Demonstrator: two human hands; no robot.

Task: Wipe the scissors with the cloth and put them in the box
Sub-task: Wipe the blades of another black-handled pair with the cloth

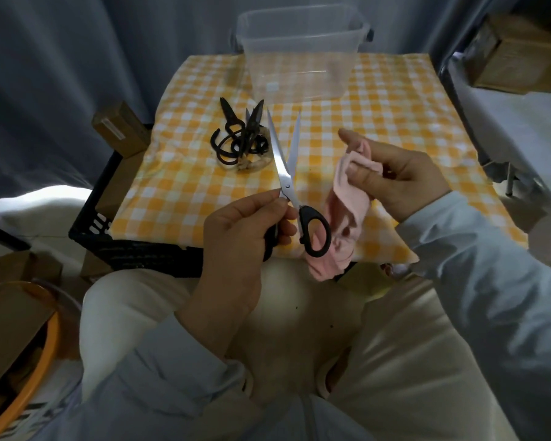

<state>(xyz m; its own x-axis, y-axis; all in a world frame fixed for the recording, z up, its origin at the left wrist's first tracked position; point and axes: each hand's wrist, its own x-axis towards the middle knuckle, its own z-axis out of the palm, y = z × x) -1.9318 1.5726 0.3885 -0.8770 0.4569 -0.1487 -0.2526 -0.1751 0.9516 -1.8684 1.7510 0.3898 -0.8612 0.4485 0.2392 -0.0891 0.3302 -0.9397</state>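
On the table (379,122), clear box (299,68), black scissors (239,138) heaped outside it

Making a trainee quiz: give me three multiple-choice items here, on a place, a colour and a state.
1. Where does the clear box stand?
A on the lap
B at the far edge of the table
C on the floor

2. What colour is the cloth in the right hand?
A pink
B blue
C green

3. The silver scissors in the left hand have blades:
A shut
B wrapped in cloth
C spread open

1 B: it stands beyond the black scissors.
2 A: pink folds hang down.
3 C: the tips stand apart.
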